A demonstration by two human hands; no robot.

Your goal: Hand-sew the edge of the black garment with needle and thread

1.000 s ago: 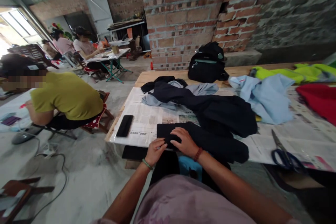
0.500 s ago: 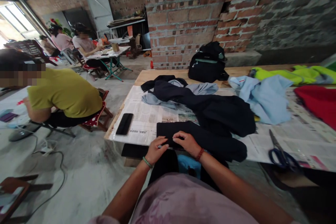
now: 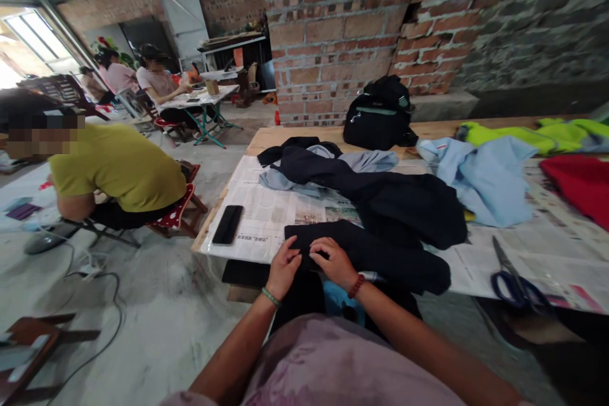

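A dark navy garment (image 3: 409, 203) lies bunched on the newspaper-covered table, with one long sleeve or leg (image 3: 375, 254) stretched along the near edge. Over the left end of that piece, my left hand (image 3: 284, 269) has bent fingers drawn toward the thumb. My right hand (image 3: 337, 263) is close beside it, thumb and forefinger curled into a pinch above the cloth. Anything between the fingertips of either hand is too small to make out. A small gap separates the hands. A black phone (image 3: 228, 224) rests left of the garment.
Dark-handled scissors (image 3: 516, 285) lie at the table's right front edge. Light blue cloth (image 3: 495, 177), red cloth (image 3: 578, 187) and yellow-green cloth (image 3: 514, 136) are farther right. A black bag (image 3: 378, 117) stands behind. A person in a yellow shirt (image 3: 118, 165) sits at left.
My left hand has turned so its fingers point more up and away, over the cloth. My right hand has shifted slightly left, its fingers more bunched. The garment has stayed in place.
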